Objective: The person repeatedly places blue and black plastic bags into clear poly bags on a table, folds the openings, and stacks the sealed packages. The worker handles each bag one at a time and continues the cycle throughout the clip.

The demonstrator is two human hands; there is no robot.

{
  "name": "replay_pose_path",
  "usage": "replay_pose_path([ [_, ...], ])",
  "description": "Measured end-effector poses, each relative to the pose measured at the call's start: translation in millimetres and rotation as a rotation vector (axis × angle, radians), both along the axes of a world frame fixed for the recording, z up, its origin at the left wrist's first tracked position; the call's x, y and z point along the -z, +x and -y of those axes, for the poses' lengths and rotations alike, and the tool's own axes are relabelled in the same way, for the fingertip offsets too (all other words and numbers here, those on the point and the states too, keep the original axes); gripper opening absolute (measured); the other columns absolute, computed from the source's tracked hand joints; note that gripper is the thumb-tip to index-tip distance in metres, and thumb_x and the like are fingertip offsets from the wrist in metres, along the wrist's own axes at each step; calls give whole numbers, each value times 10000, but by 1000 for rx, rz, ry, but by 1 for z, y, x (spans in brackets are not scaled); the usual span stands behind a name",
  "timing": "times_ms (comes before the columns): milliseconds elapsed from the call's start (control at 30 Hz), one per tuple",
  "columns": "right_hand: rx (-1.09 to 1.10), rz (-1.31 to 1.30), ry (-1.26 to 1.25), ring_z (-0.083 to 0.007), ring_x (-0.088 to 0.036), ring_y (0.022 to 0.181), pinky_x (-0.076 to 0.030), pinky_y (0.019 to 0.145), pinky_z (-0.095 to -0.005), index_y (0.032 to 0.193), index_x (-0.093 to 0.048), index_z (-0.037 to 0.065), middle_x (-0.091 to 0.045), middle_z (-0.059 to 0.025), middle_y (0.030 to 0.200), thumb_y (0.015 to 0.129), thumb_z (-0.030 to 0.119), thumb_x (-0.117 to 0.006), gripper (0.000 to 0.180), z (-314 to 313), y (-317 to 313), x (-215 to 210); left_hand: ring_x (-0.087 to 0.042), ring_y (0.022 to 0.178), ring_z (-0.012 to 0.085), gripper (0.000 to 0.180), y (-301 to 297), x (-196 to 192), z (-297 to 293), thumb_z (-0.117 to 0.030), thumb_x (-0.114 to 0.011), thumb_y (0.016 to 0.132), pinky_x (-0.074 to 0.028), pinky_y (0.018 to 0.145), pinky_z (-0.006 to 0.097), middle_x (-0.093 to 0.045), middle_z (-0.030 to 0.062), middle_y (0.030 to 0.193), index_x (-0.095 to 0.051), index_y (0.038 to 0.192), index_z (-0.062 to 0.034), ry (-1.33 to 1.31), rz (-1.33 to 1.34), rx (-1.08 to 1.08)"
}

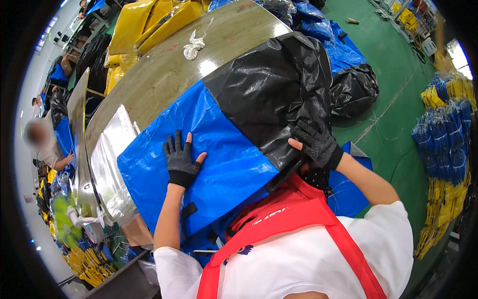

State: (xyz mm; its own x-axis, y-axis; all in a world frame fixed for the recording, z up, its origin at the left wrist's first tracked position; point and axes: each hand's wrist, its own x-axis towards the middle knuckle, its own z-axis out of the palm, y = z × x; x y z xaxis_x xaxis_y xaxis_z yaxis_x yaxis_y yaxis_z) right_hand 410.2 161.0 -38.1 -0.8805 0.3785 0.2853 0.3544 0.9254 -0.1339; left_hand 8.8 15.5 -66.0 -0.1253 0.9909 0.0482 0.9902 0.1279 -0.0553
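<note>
A large sheet-plastic cover lies across the table in front of me, with a blue panel [159, 134] on the left and a crumpled black panel [264, 79] on the right. My left hand [183, 158], in a dark dotted glove with some bare fingertips, rests flat on the blue panel with its fingers spread. On the near right edge of the black panel lies my right hand [314, 143], gloved the same way, thumb apart and fingers stretched over the material. A black strap [188, 214] hangs at the blue panel's near edge.
The wooden table [159, 74] holds a crumpled white cloth [194, 46] and clear plastic sheets [112, 149]. Yellow covers [144, 25] are piled beyond. Blue and yellow bundles [443, 149] stand at right on the green floor [393, 99]. A green fan [64, 217] and another person [47, 144] are at left.
</note>
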Motion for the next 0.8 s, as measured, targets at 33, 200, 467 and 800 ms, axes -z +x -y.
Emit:
replay_pose_path([
  [33, 51, -12, 37, -352, -504, 1145, -286, 1031, -554, 1250, -529, 186, -576, -137, 1171, 861, 171, -531, 389, 6, 4, 18, -332, 1285, 394, 716, -2, -7, -15, -574, -590, 775, -145, 1090, 557, -404, 213, 1355, -470, 1319, -124, -7, 32, 54],
  [200, -34, -138, -63, -320, -571, 1040, -418, 952, -473, 1063, -650, 110, -615, -119, 1117, 818, 143, -560, 264, -8, -36, -64, -378, 1245, 385, 672, 76, -63, -126, -486, -641, 751, -209, 1091, 499, -443, 213, 1307, -509, 1261, -69, 60, 432, 683],
  [467, 39, 765, -575, -345, -625, 863, -475, 810, -383, 1015, -666, 37, -664, -191, 953, 699, 576, -658, 625, -223, -197, -64, -423, 1153, 351, 605, 69, -5, -109, -410, -649, 779, -282, 1026, 443, -482, 182, 1253, -516, 1234, -35, 99, 265, 741],
  [800, 129, 704, -683, -325, -623, 746, -471, 726, -370, 845, -681, -10, -660, -206, 831, 752, 519, -649, 539, -223, -209, -3, -505, 1016, 260, 524, -121, -50, 198, -369, -646, 830, -385, 920, 387, -558, 121, 1154, -539, 1194, -7, 251, 445, -397],
])
